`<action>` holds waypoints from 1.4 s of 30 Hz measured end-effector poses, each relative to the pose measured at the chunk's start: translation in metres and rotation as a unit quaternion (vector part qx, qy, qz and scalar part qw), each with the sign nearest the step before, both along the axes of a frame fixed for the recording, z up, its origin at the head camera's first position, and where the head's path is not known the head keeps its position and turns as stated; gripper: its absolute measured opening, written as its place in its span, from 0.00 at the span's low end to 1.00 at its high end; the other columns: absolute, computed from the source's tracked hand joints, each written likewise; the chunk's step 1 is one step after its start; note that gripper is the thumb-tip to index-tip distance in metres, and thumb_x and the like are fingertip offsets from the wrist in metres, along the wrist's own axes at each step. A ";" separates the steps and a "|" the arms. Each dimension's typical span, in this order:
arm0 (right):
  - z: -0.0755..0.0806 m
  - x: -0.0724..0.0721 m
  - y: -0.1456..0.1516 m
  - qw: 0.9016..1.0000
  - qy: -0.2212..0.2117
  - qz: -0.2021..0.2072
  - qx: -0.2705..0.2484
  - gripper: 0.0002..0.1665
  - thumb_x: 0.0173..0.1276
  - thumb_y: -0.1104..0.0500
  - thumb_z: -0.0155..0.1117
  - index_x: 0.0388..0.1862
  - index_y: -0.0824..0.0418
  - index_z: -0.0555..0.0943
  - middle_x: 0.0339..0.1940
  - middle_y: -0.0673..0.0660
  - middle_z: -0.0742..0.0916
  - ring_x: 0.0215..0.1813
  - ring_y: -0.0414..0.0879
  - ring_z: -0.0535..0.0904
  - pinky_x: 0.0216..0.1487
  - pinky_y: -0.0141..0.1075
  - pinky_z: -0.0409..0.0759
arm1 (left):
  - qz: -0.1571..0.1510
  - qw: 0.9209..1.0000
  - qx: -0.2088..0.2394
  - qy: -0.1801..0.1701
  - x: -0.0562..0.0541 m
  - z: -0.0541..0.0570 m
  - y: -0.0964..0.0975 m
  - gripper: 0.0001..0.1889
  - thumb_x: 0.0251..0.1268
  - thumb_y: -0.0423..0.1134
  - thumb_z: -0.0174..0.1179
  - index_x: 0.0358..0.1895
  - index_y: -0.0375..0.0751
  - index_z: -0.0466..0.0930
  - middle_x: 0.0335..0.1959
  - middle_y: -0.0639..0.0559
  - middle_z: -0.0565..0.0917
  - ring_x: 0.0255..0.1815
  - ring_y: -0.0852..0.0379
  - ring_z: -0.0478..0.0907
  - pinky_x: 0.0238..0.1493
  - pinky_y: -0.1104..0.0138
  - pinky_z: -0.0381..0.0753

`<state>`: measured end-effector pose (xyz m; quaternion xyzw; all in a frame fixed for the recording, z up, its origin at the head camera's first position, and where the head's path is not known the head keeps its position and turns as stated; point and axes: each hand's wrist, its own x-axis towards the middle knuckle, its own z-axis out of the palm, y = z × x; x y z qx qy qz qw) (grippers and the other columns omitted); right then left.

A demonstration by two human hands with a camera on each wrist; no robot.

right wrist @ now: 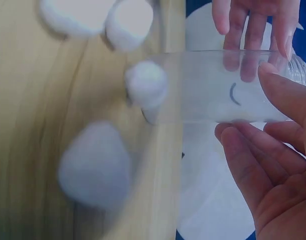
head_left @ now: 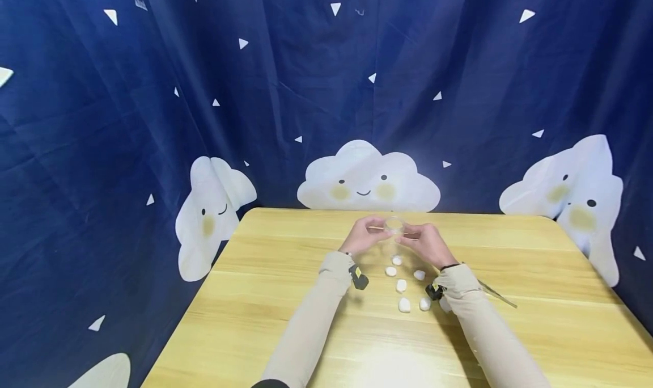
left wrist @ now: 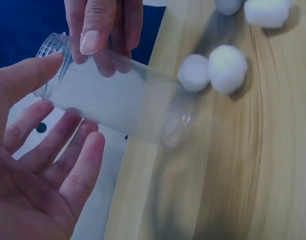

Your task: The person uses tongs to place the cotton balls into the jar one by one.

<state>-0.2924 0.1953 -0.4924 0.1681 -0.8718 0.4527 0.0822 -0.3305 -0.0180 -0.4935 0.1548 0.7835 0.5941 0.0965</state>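
Both hands hold a clear plastic jar (left wrist: 118,97) between them near the table's far edge. My left hand (head_left: 365,233) grips it near the threaded mouth, thumb on one side and fingers on the other. My right hand (head_left: 425,245) grips the opposite side, its thumb (right wrist: 282,92) close to the same threaded end. The jar's walls are see-through, and nothing shows inside. In the right wrist view, a white cotton ball (right wrist: 147,83) overlaps the jar's base end. Several more cotton balls (head_left: 401,286) lie on the table in front of the hands.
The wooden table (head_left: 285,297) ends just beyond the hands, with a dark blue curtain (head_left: 316,93) printed with clouds behind it. Thin metal tweezers (head_left: 496,293) lie beside the right forearm. That forearm partly covers a cotton ball (head_left: 445,304).
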 end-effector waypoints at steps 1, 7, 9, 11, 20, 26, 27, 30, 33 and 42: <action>-0.001 0.000 -0.003 1.000 0.001 0.002 0.002 0.30 0.68 0.61 0.74 0.65 0.74 0.78 0.60 0.73 0.84 0.51 0.64 0.90 0.53 0.48 0.90 | 0.002 1.000 0.001 -0.003 0.001 0.000 -0.004 0.27 0.64 0.43 0.73 0.65 0.40 0.79 0.60 0.47 0.85 0.58 0.50 0.86 0.57 0.62 0.89; -0.001 0.002 -0.020 1.000 0.019 0.012 0.010 0.30 0.68 0.60 0.74 0.64 0.73 0.79 0.58 0.72 0.86 0.49 0.62 0.91 0.53 0.50 0.90 | 0.017 1.000 0.008 -0.003 0.007 -0.001 -0.021 0.29 0.63 0.43 0.74 0.66 0.38 0.77 0.61 0.46 0.85 0.60 0.47 0.85 0.59 0.59 0.88; 0.000 0.003 -0.024 1.000 0.017 0.017 0.010 0.30 0.68 0.60 0.74 0.64 0.73 0.79 0.59 0.72 0.85 0.50 0.62 0.90 0.53 0.50 0.90 | 0.020 1.000 0.012 -0.004 0.010 -0.001 -0.026 0.29 0.64 0.43 0.74 0.65 0.37 0.78 0.61 0.46 0.85 0.60 0.47 0.84 0.59 0.59 0.88; 0.001 0.004 -0.029 1.000 0.009 0.021 0.006 0.29 0.68 0.60 0.73 0.64 0.72 0.79 0.61 0.72 0.84 0.51 0.63 0.90 0.53 0.50 0.90 | 0.024 1.000 0.019 -0.004 0.013 -0.001 -0.030 0.28 0.64 0.42 0.73 0.64 0.37 0.78 0.60 0.46 0.85 0.60 0.46 0.85 0.59 0.60 0.88; 0.003 0.009 -0.050 1.000 -0.008 0.030 0.001 0.30 0.69 0.58 0.73 0.66 0.71 0.79 0.62 0.70 0.84 0.54 0.61 0.90 0.56 0.51 0.89 | 0.034 0.999 0.028 0.001 0.021 -0.002 -0.054 0.29 0.62 0.42 0.74 0.64 0.37 0.78 0.62 0.44 0.85 0.62 0.45 0.84 0.61 0.58 0.87; 0.006 0.014 -0.063 0.999 -0.009 0.041 -0.003 0.30 0.69 0.58 0.73 0.66 0.70 0.78 0.62 0.70 0.84 0.54 0.61 0.90 0.57 0.51 0.88 | 0.047 0.999 0.026 0.007 0.031 -0.003 -0.068 0.28 0.64 0.43 0.73 0.65 0.38 0.78 0.65 0.42 0.82 0.63 0.44 0.83 0.62 0.56 0.86; 0.006 0.015 -0.066 0.999 -0.010 0.043 -0.005 0.31 0.69 0.58 0.73 0.66 0.70 0.78 0.61 0.70 0.85 0.54 0.61 0.89 0.57 0.52 0.88 | 0.049 0.998 0.027 0.008 0.033 -0.003 -0.070 0.28 0.64 0.43 0.73 0.65 0.38 0.77 0.65 0.42 0.82 0.63 0.44 0.83 0.62 0.55 0.86; 0.005 0.017 -0.072 0.999 -0.010 0.048 -0.010 0.31 0.68 0.59 0.73 0.67 0.69 0.78 0.61 0.69 0.86 0.55 0.61 0.89 0.57 0.52 0.88 | 0.053 0.998 0.026 0.008 0.037 -0.003 -0.076 0.28 0.65 0.43 0.73 0.66 0.38 0.77 0.66 0.43 0.82 0.64 0.44 0.82 0.63 0.54 0.85; 0.001 0.017 -0.079 0.999 -0.009 0.052 -0.010 0.30 0.68 0.60 0.73 0.66 0.70 0.78 0.61 0.69 0.85 0.55 0.60 0.90 0.57 0.50 0.88 | 0.057 0.998 0.025 0.009 0.042 -0.003 -0.083 0.28 0.64 0.43 0.73 0.65 0.39 0.77 0.66 0.43 0.82 0.64 0.44 0.82 0.64 0.53 0.85; -0.001 0.024 -0.104 0.997 -0.025 0.061 -0.033 0.31 0.68 0.59 0.73 0.68 0.68 0.78 0.62 0.67 0.86 0.56 0.59 0.89 0.58 0.50 0.88 | 0.073 0.997 0.019 0.010 0.049 -0.006 -0.109 0.27 0.62 0.44 0.75 0.63 0.42 0.79 0.62 0.46 0.85 0.63 0.44 0.82 0.62 0.54 0.86</action>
